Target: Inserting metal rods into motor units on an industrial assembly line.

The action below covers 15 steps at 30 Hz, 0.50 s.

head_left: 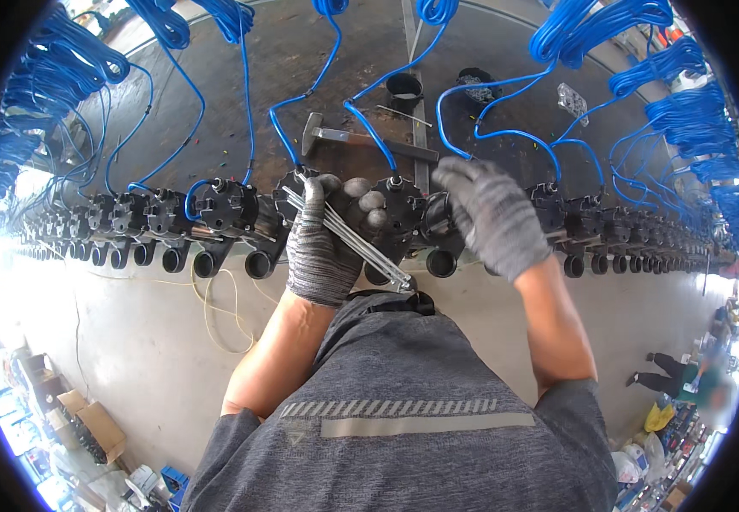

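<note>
In my left hand (314, 252), gloved in grey, lies a bundle of long thin metal rods (363, 242), the fingers curled round it and the rods slanting down to the right. Just beyond and beside that hand stand black round housings (403, 205) with blue cables coming out of their tops. My right hand (499, 218), in a matching glove, is over the row further right, near another cabled housing that it mostly covers. Its fingers are smeared by motion, so whether they grip anything is unclear.
A hammer (361, 139) lies on the dark table (216, 107) behind the row. Two black cups (404, 88) of small parts and a clear plastic bag (571, 102) sit further back. Coiled blue cables (596, 30) ring the far side. Another person (681, 378) is at the lower right.
</note>
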Motion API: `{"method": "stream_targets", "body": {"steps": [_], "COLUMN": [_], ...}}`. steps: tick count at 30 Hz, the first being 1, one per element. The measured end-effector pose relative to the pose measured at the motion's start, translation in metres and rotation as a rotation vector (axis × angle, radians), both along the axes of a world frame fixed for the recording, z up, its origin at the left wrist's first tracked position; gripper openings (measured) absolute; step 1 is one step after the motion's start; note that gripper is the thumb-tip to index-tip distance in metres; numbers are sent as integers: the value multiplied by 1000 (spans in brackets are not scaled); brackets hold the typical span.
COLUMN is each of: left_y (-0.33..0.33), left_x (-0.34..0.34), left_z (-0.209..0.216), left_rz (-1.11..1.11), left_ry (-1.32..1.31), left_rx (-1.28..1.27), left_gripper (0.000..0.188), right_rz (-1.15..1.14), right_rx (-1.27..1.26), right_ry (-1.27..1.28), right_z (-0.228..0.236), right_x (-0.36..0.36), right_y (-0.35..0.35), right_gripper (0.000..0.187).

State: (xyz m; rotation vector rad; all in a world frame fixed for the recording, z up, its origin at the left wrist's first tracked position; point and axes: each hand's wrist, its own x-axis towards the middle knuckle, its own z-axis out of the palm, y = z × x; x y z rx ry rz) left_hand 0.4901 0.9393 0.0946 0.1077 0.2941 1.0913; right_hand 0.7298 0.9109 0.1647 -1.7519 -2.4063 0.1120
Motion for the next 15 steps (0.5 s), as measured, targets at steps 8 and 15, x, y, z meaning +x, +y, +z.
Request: {"method": "stream_targets", "body": {"steps": [8, 15], "left_y": [-2, -6], "left_x": [16, 26], "left_z": [1, -5], "left_rz": [13, -127], "left_ry": [30, 51], "left_rx": [74, 5], "left_gripper": [31, 31], "right_rz": [-83, -323], "right_rx": [-524, -32], "right_ry": [931, 729], "right_z": [-37, -34], "right_x": [-34, -20], "right_y": [-64, -69], "right_gripper": [28, 22]}}
